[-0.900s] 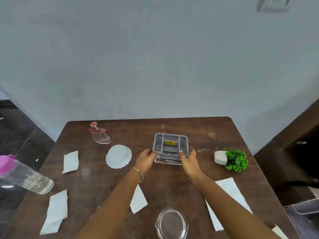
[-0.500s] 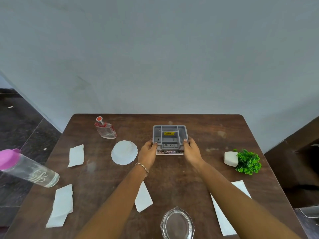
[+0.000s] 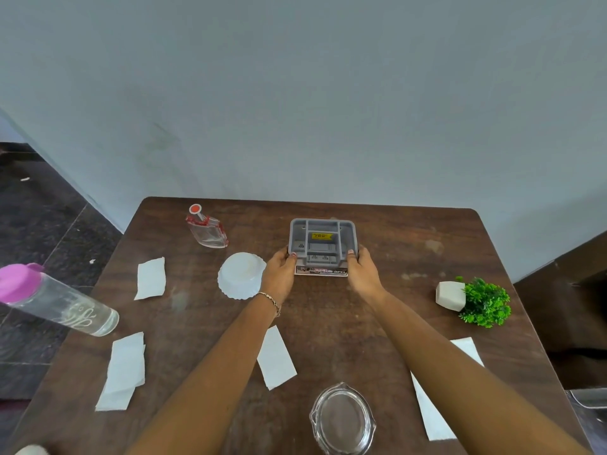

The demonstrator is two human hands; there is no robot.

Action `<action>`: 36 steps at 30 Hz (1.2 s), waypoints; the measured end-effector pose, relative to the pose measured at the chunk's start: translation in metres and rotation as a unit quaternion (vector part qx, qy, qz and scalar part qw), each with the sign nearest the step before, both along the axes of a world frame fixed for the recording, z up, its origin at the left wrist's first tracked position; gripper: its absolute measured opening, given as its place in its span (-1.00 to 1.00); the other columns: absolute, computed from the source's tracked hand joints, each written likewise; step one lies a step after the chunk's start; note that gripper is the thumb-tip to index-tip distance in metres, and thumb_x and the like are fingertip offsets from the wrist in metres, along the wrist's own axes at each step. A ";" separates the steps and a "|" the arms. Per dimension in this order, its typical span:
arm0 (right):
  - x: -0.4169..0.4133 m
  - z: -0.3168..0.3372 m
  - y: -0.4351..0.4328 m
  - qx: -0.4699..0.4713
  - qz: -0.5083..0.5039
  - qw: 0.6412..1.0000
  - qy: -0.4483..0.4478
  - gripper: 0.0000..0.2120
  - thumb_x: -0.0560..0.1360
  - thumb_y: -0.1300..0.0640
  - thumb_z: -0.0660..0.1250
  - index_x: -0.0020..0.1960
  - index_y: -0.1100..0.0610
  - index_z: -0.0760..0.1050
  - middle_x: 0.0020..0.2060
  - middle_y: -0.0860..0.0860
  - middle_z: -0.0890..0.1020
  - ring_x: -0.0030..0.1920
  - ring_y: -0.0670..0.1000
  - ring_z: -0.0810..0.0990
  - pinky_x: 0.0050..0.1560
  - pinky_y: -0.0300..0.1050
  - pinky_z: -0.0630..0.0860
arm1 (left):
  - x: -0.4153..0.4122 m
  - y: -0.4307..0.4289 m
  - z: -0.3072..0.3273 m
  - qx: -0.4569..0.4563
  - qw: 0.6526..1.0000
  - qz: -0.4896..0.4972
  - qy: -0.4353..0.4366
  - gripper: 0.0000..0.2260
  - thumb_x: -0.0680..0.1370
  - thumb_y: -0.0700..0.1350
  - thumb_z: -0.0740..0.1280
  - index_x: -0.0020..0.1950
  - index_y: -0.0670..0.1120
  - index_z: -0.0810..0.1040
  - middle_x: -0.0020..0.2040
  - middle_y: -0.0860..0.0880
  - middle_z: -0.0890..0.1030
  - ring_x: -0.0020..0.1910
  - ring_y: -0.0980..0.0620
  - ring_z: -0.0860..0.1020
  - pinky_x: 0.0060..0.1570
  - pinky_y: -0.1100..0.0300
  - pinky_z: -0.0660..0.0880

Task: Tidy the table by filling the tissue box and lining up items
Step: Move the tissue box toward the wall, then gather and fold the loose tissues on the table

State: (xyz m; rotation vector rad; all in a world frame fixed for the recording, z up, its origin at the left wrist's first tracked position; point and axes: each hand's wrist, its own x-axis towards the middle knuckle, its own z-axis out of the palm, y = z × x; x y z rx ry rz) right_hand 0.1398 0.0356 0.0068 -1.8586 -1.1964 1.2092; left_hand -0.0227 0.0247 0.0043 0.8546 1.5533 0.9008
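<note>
You clasp the grey plastic compartmented tissue box [image 3: 322, 241], set centrally toward the far edge of the brown wooden table [image 3: 410, 231], left hand [image 3: 279, 274] and right hand [image 3: 364, 274] curled round its sides, thumbs on the rim. Uneven pressure could skew it into the upturned white fluted bowl [image 3: 241, 275] beside your left hand. Its compartments appear empty, bar a yellow sticker; loose white paper tissues [image 3: 276, 357] lie nearer you.
</note>
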 end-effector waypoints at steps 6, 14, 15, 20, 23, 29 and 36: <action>-0.001 -0.003 -0.024 0.029 -0.038 0.999 -0.014 -0.47 0.61 0.05 0.18 0.50 0.16 0.11 0.45 0.08 0.31 0.44 0.10 0.30 0.44 0.03 0.27 | -0.008 -0.018 0.005 -0.016 0.999 -0.019 0.030 -0.65 0.59 0.01 0.21 0.37 -0.02 0.35 0.34 -0.07 0.49 0.32 -0.08 0.45 0.37 -0.05 0.37; -0.026 -0.033 -0.103 0.059 0.107 0.991 -0.058 -0.79 0.55 0.13 0.24 0.18 0.09 0.44 0.11 0.02 0.56 0.02 -0.04 0.54 0.09 -0.10 0.47 | -0.060 -0.089 -0.018 -0.029 0.952 -0.080 0.295 -0.72 0.41 -0.07 0.46 0.07 -0.06 0.53 0.07 -0.06 0.58 0.08 -0.07 0.57 0.09 0.07 0.52; -0.030 -0.034 -0.110 0.056 0.142 0.986 -0.062 -0.82 0.54 0.14 0.25 0.13 0.09 0.46 0.06 0.01 0.59 -0.01 -0.04 0.56 0.07 -0.08 0.50 | -0.065 -0.097 -0.021 -0.049 0.936 -0.102 0.332 -0.68 0.36 0.01 0.50 0.03 -0.02 0.50 0.07 -0.05 0.55 0.08 -0.07 0.55 0.11 0.02 0.53; -0.052 -0.037 -0.129 0.040 0.294 0.949 -0.104 -0.71 0.53 0.10 0.24 0.23 0.11 0.46 0.16 0.02 0.56 0.02 -0.02 0.57 0.08 -0.14 0.49 | -0.071 -0.119 -0.025 -0.093 0.895 -0.166 0.403 -0.51 0.30 0.14 0.51 0.10 -0.01 0.43 0.11 -0.08 0.45 0.13 -0.08 0.48 0.13 0.01 0.48; -0.057 -0.035 -0.128 0.041 0.322 0.934 -0.148 -0.65 0.53 0.09 0.21 0.29 0.12 0.44 0.19 0.06 0.54 0.08 0.03 0.56 0.09 -0.11 0.47 | -0.069 -0.119 -0.026 -0.084 0.887 -0.164 0.423 -0.56 0.36 0.11 0.48 0.12 0.00 0.44 0.15 -0.10 0.45 0.16 -0.10 0.48 0.14 -0.01 0.48; -0.056 -0.034 -0.125 0.022 0.326 0.935 -0.140 -0.63 0.53 0.08 0.25 0.32 0.14 0.41 0.22 0.06 0.52 0.05 0.00 0.57 0.06 -0.17 0.47 | -0.066 -0.118 -0.029 -0.064 0.903 -0.162 0.392 -0.78 0.44 0.04 0.42 0.01 -0.01 0.53 0.12 -0.09 0.52 0.14 -0.09 0.52 0.15 0.00 0.47; -0.051 -0.027 -0.111 0.005 0.296 0.951 -0.090 -0.56 0.48 0.12 0.37 0.32 0.18 0.39 0.17 0.08 0.60 0.08 0.05 0.61 0.13 -0.04 0.55 | -0.063 -0.112 -0.015 0.006 0.964 -0.167 0.209 -0.83 0.43 -0.08 0.46 -0.16 -0.04 0.48 -0.14 -0.01 0.57 -0.15 0.05 0.49 -0.19 0.26 0.41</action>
